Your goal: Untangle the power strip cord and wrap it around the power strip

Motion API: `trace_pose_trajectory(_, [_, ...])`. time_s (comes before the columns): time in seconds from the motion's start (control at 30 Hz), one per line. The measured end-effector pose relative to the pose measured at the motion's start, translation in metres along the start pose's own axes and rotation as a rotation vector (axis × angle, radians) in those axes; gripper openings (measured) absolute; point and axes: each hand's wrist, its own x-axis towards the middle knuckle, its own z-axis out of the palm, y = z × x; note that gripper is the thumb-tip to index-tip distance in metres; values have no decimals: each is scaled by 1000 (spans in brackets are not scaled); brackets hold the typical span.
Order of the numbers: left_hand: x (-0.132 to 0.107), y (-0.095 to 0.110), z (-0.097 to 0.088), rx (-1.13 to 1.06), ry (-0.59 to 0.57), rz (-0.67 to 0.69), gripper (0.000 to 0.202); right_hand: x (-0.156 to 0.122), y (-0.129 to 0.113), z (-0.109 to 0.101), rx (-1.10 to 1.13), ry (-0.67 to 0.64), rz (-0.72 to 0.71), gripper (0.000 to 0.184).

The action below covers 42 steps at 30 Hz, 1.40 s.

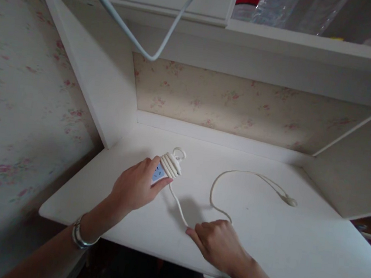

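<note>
My left hand (136,187) grips a small white power strip (164,169) with a blue socket face, held just above the white desk (293,253). Its cream cord is wound several times around the strip's end (171,164). The loose cord (177,204) runs down from the strip to my right hand (217,243), which pinches it near the desk's front edge. Beyond my right hand the cord loops back across the desk (215,184) to its plug (289,200) lying at the right.
A white shelf (287,38) above the desk carries a clear plastic bottle with a red label (255,0). A thin white hanger wire (143,42) hangs at upper left. Flowered wallpaper (238,105) backs the desk. A silver bracelet (80,237) is on my left wrist.
</note>
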Motion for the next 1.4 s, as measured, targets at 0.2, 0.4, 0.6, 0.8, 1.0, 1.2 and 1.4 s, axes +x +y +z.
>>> trace_pose_trajectory(0.2, [3, 12, 33, 129, -112, 55, 49, -2, -7, -39, -5, 369, -173, 32])
trace_pose_trajectory(0.4, [-3, 27, 48, 141, -219, 161, 48, 25, -6, -75, -29, 629, -276, 35])
trace_pose_trajectory(0.6, [-14, 24, 42, 100, -257, 346, 34, 40, 26, -96, -32, 673, -181, 40])
trace_pose_trajectory(0.8, [-36, 36, 26, 29, -325, 664, 36, 60, 43, -86, 112, 630, -72, 47])
trace_pose_trajectory(1.0, [-38, 38, 7, -65, -356, 696, 38, 71, 58, -76, 355, 622, 83, 52])
trace_pose_trajectory(1.2, [-44, 31, 3, -187, -400, 655, 54, 73, 58, -80, 375, 675, 135, 53])
trace_pose_trajectory(1.4, [-49, 37, 5, -197, -441, 652, 58, 89, 45, -80, 259, 680, 27, 52])
